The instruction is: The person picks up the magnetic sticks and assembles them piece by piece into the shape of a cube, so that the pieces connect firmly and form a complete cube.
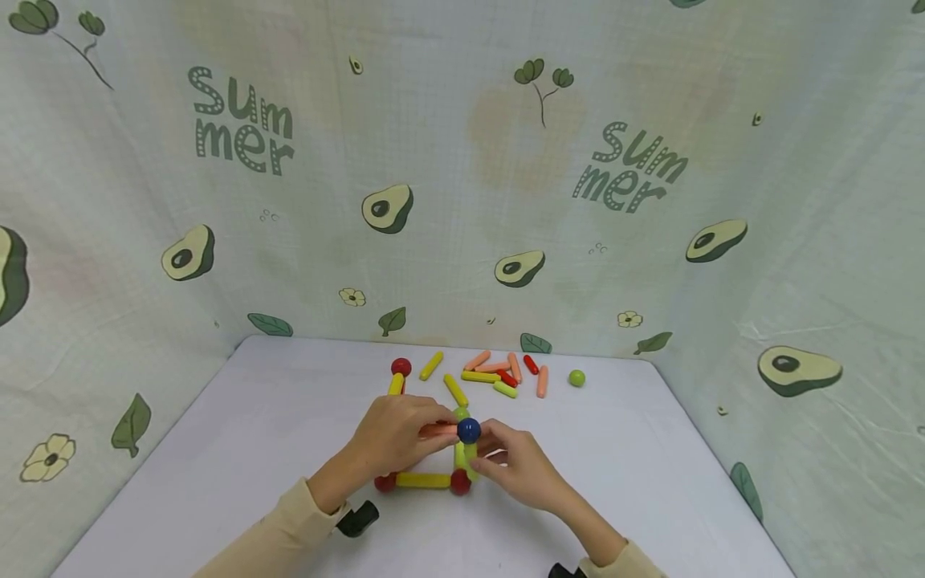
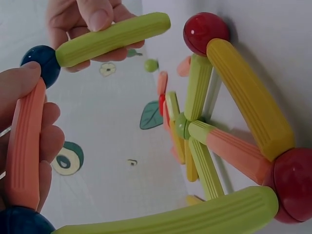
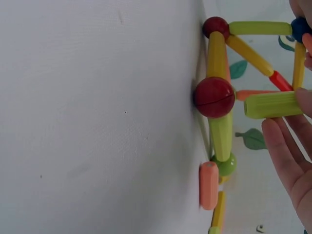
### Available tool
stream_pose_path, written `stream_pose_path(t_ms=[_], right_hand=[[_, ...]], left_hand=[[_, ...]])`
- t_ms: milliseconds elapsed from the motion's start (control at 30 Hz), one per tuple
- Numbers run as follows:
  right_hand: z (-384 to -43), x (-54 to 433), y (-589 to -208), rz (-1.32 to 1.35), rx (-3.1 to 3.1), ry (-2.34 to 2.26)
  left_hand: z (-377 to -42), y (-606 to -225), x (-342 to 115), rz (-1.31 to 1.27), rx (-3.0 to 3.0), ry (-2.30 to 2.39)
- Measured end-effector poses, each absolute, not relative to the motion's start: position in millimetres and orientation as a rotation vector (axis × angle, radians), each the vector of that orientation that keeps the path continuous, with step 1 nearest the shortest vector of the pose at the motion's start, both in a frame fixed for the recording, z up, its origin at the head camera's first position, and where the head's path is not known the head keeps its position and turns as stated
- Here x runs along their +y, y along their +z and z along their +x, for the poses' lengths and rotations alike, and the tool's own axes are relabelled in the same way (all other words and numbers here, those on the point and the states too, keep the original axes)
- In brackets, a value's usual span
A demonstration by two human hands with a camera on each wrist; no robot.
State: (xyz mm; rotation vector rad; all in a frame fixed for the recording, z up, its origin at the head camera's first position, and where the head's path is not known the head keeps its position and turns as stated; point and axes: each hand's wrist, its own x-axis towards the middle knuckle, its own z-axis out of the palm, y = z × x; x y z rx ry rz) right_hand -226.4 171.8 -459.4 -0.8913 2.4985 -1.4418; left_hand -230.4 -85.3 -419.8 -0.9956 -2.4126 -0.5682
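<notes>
My left hand (image 1: 396, 433) holds a salmon stick (image 2: 24, 146), its thumb on the blue ball (image 1: 469, 430) at one end. A second blue ball (image 2: 22, 224) joins that stick's other end to a curved green stick (image 2: 175, 217), which reaches a red ball (image 2: 297, 185). With thumb and fingers, my right hand (image 1: 523, 466) pinches another green stick (image 2: 114, 40). One end of this stick touches the first blue ball; the free end is near, but apart from, the red corner ball (image 3: 214, 97). A yellow stick (image 1: 423, 480) links the two front red balls.
Loose salmon, red, yellow and green sticks (image 1: 480, 376) lie at the back of the white table (image 1: 614, 466). A loose green ball (image 1: 576, 377) sits to their right. A red ball (image 1: 401, 367) tops the frame's far left corner. Printed cloth (image 1: 448, 120) hangs around the table.
</notes>
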Motion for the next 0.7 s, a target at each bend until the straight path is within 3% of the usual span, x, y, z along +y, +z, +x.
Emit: stream_pose_path(t_ms=[700], right_hand=[[-231.3, 165.9, -467.4, -0.946, 2.508, -1.383]], left_hand=[[-233.3, -418.0, -94.1, -1.097, -2.429, -0.536]])
